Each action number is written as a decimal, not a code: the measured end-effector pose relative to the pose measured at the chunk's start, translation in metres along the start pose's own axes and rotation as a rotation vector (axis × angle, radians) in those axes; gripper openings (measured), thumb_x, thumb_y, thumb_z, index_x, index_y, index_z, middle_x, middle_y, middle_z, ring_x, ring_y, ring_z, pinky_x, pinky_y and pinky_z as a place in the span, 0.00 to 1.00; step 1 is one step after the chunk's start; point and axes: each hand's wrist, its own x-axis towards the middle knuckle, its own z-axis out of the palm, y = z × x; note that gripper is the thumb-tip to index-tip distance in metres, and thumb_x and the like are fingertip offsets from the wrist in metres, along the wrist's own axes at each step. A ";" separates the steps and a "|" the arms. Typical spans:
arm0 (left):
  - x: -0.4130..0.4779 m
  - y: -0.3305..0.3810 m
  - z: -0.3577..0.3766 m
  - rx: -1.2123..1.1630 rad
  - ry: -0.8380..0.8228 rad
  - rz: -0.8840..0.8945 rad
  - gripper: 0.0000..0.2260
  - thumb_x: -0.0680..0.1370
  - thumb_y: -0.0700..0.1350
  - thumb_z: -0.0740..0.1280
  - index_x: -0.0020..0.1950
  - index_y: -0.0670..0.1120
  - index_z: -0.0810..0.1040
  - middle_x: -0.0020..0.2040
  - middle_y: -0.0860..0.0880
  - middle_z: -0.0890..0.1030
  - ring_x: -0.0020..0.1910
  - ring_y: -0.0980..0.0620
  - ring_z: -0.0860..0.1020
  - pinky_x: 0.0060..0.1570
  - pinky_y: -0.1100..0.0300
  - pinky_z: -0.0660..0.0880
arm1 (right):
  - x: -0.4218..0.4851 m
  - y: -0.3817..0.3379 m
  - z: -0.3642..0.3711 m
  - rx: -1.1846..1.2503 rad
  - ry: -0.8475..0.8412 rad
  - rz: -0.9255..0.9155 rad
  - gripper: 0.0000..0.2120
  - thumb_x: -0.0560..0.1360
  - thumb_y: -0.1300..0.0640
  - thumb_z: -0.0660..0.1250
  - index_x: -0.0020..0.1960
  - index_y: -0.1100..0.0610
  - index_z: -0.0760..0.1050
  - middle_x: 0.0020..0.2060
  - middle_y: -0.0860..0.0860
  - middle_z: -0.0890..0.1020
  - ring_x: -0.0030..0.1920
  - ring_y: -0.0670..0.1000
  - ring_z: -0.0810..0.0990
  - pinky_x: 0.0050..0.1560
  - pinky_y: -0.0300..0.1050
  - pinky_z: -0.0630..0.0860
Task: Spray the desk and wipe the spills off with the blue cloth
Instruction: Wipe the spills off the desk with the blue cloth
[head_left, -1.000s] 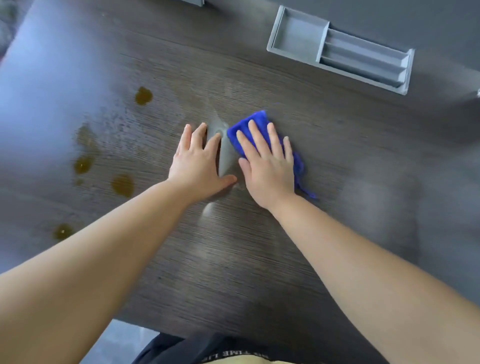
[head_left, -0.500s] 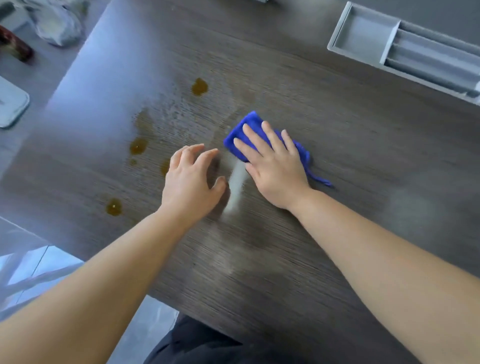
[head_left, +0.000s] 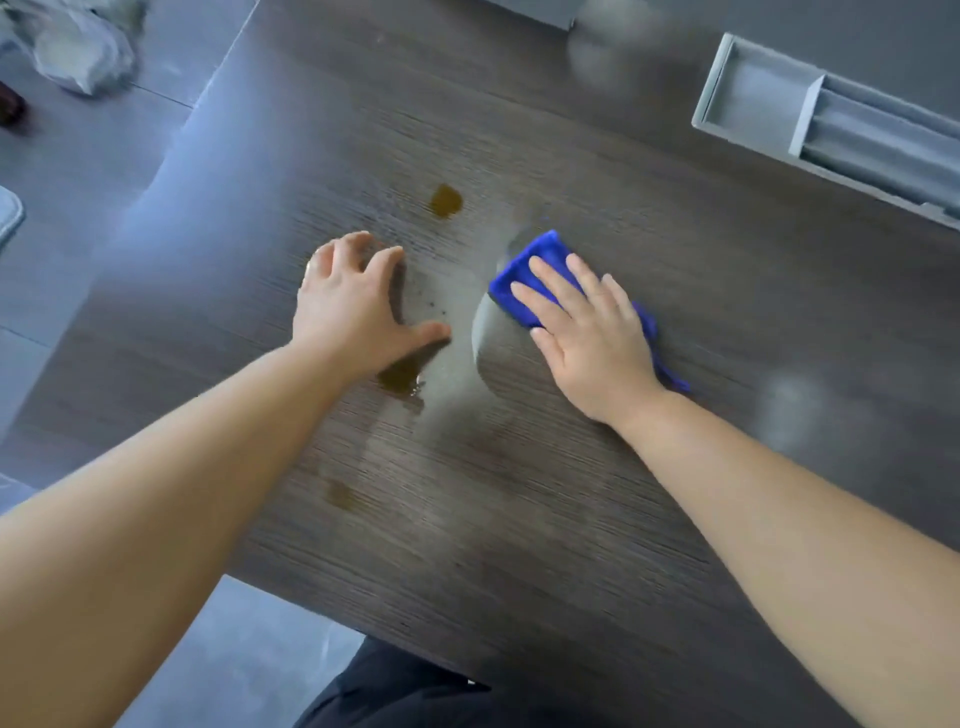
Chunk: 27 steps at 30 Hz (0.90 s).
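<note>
On the dark, wood-grained desk (head_left: 519, 545), the soft, folded blue cloth (head_left: 524, 265) lay near centre under the right hand (head_left: 592, 338), whose straight fingers pressed flat on it, pointing to 11 o'clock. At its 9 o'clock, the left hand (head_left: 348, 306) rested on the damp surface, fingers spread wide, holding nothing, beside glossy brown spills (head_left: 445, 200).

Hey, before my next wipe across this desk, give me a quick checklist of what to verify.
1. Cloth contact: right hand pressed flat on blue cloth: ok.
2. Spray: desk wet beside the cloth: ok.
3. Spills cleared: not ok; far spill, spill by the left thumb and faint near spill remain.
4. Path: left hand rests on the desk beside a spill: not ok.
5. Clutter: grey tray apart from the cloth: ok.
6. Refill: spray bottle not in view: cannot tell.
</note>
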 end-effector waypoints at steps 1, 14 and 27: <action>0.004 -0.004 -0.004 0.013 -0.014 -0.002 0.41 0.65 0.67 0.69 0.73 0.52 0.61 0.75 0.46 0.56 0.74 0.44 0.52 0.71 0.48 0.56 | 0.000 0.011 -0.003 -0.012 -0.004 -0.023 0.21 0.77 0.50 0.54 0.68 0.49 0.70 0.69 0.50 0.71 0.68 0.60 0.69 0.64 0.61 0.65; 0.029 -0.030 -0.021 0.161 -0.178 -0.013 0.52 0.61 0.78 0.56 0.77 0.50 0.49 0.77 0.44 0.49 0.74 0.40 0.49 0.68 0.45 0.59 | 0.053 0.014 -0.001 0.180 0.061 -0.004 0.20 0.78 0.60 0.53 0.67 0.57 0.73 0.68 0.56 0.71 0.70 0.63 0.66 0.69 0.52 0.60; 0.037 -0.040 -0.016 0.263 -0.178 0.081 0.49 0.67 0.71 0.62 0.77 0.48 0.46 0.77 0.41 0.47 0.74 0.38 0.49 0.70 0.47 0.57 | 0.084 -0.020 -0.002 0.222 -0.108 -0.223 0.20 0.77 0.57 0.53 0.66 0.56 0.73 0.69 0.56 0.71 0.69 0.65 0.66 0.66 0.60 0.60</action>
